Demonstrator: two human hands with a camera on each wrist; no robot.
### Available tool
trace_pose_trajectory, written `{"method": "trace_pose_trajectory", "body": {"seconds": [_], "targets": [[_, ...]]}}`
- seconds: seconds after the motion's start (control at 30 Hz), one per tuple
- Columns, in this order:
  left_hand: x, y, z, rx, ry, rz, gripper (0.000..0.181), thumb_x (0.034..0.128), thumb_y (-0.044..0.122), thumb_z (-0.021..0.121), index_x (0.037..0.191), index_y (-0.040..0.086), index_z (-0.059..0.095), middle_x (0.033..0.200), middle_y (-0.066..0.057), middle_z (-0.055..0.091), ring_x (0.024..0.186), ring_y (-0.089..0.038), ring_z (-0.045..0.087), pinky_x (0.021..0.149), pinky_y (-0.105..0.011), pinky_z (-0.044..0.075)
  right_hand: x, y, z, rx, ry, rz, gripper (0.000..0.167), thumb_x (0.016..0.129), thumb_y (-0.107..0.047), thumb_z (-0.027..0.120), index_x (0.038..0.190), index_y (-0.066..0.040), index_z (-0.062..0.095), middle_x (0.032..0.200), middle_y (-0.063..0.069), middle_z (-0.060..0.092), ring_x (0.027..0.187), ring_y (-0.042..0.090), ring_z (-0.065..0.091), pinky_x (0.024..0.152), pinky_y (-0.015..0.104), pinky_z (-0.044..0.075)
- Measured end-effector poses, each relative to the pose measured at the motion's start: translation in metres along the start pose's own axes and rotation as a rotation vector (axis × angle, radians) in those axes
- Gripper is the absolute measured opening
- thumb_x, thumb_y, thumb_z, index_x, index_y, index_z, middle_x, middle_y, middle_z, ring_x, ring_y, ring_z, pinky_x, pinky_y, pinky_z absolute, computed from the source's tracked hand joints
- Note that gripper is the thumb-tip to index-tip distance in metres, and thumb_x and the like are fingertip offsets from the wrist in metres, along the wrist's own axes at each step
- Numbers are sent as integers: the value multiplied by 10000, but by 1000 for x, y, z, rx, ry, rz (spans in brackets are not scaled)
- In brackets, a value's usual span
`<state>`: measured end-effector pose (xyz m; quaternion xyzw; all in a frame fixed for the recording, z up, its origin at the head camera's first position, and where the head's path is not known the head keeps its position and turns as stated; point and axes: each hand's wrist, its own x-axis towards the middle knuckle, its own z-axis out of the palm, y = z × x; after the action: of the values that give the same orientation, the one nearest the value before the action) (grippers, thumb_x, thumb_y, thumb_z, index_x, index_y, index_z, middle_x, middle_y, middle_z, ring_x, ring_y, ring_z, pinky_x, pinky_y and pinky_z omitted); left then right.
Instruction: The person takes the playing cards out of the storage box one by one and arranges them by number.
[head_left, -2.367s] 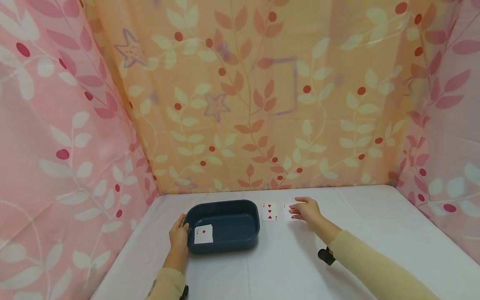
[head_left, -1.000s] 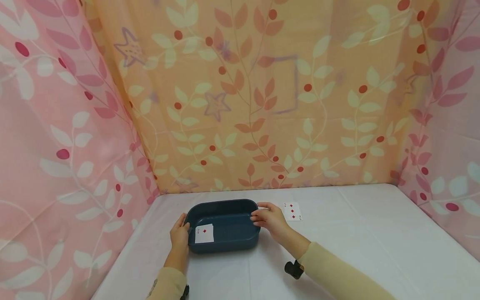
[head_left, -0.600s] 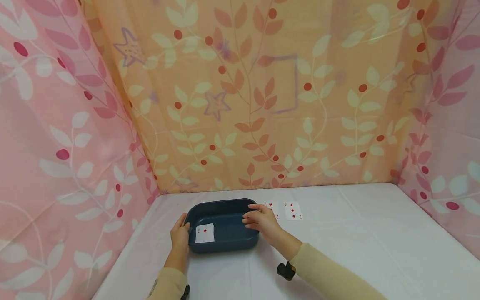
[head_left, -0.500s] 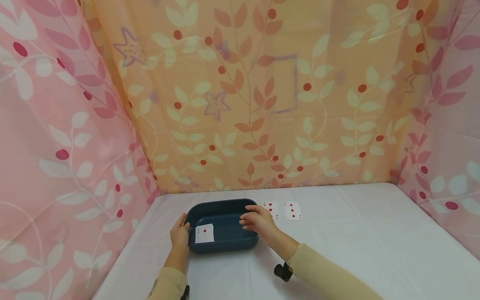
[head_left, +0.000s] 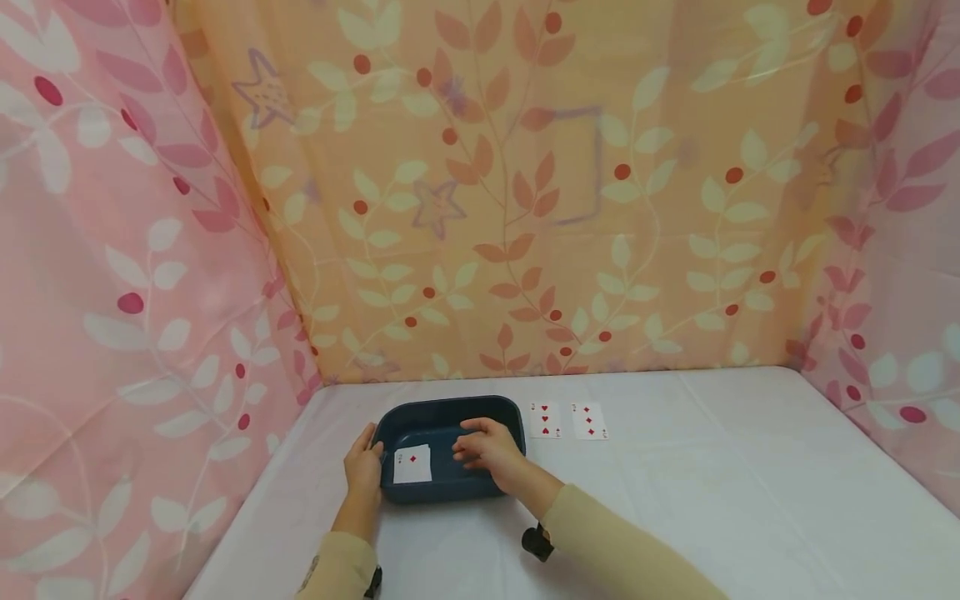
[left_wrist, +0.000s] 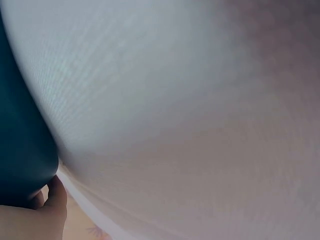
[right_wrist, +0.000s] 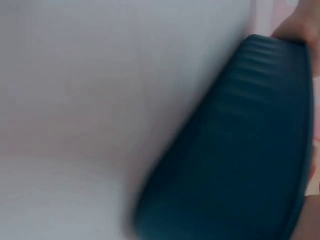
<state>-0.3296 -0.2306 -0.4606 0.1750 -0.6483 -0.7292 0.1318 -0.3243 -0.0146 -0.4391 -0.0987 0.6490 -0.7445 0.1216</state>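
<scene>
- Backdrop (head_left: 495, 192): orange-yellow cloth, leaf-and-berry print, stars and box outline drawn in purple; stands behind the dark blue tray (head_left: 442, 493).
- Side cloths, two: pink left cloth (head_left: 112, 350) and pink right cloth (head_left: 900, 283), leaf-printed, well out to either side of the tray.
- Surface (head_left: 675, 500), white-covered: beneath the tray and spreading around it.
- Tray, one: rounded corners, open side up; sits between the two hands' wrists, left end held.
- Left hand (head_left: 363, 467): grasping the tray's left end, thumb at the rim, fingers along the outer side; fingers also seen against the tray's corner in the left wrist view.
- Right hand (head_left: 491, 450): above the tray's right half, released, fingers loosely bent and pointing toward its left end.
- Tray card (head_left: 412, 468): white, red diamond showing; inside the tray at its left end, near the left hand and apart from the right fingertips.
- Hearts card (head_left: 545, 420): face up, just beside the tray's right end, beyond the right hand.
- Diamonds card (head_left: 589, 421): face up, farther right of the tray, past the hearts card.
- Sleeves, beige: left sleeve (head_left: 341, 562) and right sleeve (head_left: 622, 546), both nearer the wearer than the tray.
</scene>
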Motion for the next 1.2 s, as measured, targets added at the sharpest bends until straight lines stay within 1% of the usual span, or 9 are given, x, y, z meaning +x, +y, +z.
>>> {"method": "trace_pose_trajectory", "body": {"seconds": [0.13, 0.3, 0.4, 0.43, 0.5, 0.63, 0.77, 0.97, 1.2], "targets": [[0, 0, 0, 2, -1, -7, 502, 1013, -35, 329, 1510, -9, 260, 1554, -188, 249, 1444, -323, 209, 1171, -426, 160, 10, 3, 11, -191, -49, 46, 388, 926, -78, 646, 1272, 51, 530, 917, 149, 711, 737, 199, 684, 675, 359, 575], [0, 2, 0, -4, -8, 8, 504, 1006, -46, 333, 1504, -28, 255, 1552, -196, 243, 1447, -321, 196, 1175, -422, 147, 23, 5, 23, -419, -144, 69, 458, 894, -77, 694, 1314, 23, 540, 837, 127, 673, 695, 238, 665, 610, 311, 518], [0, 4, 1, -9, -1, 16, 501, 1002, -54, 336, 1498, -38, 264, 1548, -198, 252, 1447, -318, 198, 1177, -421, 142, 33, 10, 28, -547, -209, 59, 557, 862, -87, 736, 1362, 16, 514, 954, 144, 654, 674, 215, 619, 621, 297, 499], [0, 4, 1, -13, 4, 20, 499, 1000, -58, 338, 1494, -44, 270, 1543, -204, 257, 1444, -323, 203, 1176, -424, 144, 36, 13, 29, -595, -230, 48, 593, 853, -90, 747, 1382, 11, 499, 1032, 159, 647, 695, 224, 619, 648, 307, 511], [0, 4, 1, -20, 10, 23, 496, 998, -64, 339, 1490, -48, 277, 1537, -209, 265, 1440, -325, 215, 1175, -424, 152, 42, 17, 32, -715, -258, 24, 644, 841, -116, 765, 1409, -11, 480, 1210, 172, 602, 881, 248, 640, 803, 340, 523], [0, 1, 2, -14, 11, 22, 492, 1004, -60, 341, 1491, -47, 275, 1534, -214, 261, 1435, -334, 223, 1170, -431, 163, 51, 24, 37, -925, -282, -4, 693, 828, -166, 783, 1431, -44, 465, 1403, 158, 510, 1257, 307, 505, 1057, 439, 399], [0, -2, 1, 7, 18, 22, 487, 1006, -54, 345, 1489, -46, 281, 1529, -217, 267, 1432, -339, 225, 1167, -439, 166, 53, 25, 43, -1070, -274, -1, 699, 823, -214, 791, 1430, -70, 477, 1395, 119, 533, 1284, 290, 486, 1077, 440, 378], [1, -1, 2, 6, 23, 19, 491, 1003, -58, 347, 1491, -34, 294, 1534, -199, 280, 1437, -327, 224, 1172, -432, 165, 54, 25, 47, -1182, -221, 2, 608, 791, -214, 818, 1335, -79, 581, 1271, 95, 621, 1147, 262, 572, 992, 394, 446], [1, -1, 2, 9, 24, 20, 490, 1005, -57, 344, 1492, -29, 296, 1534, -195, 286, 1437, -322, 229, 1172, -428, 168, 56, 26, 47, -1132, -198, 15, 556, 765, -180, 836, 1238, -25, 588, 1133, 115, 648, 983, 250, 592, 929, 375, 472]]}}
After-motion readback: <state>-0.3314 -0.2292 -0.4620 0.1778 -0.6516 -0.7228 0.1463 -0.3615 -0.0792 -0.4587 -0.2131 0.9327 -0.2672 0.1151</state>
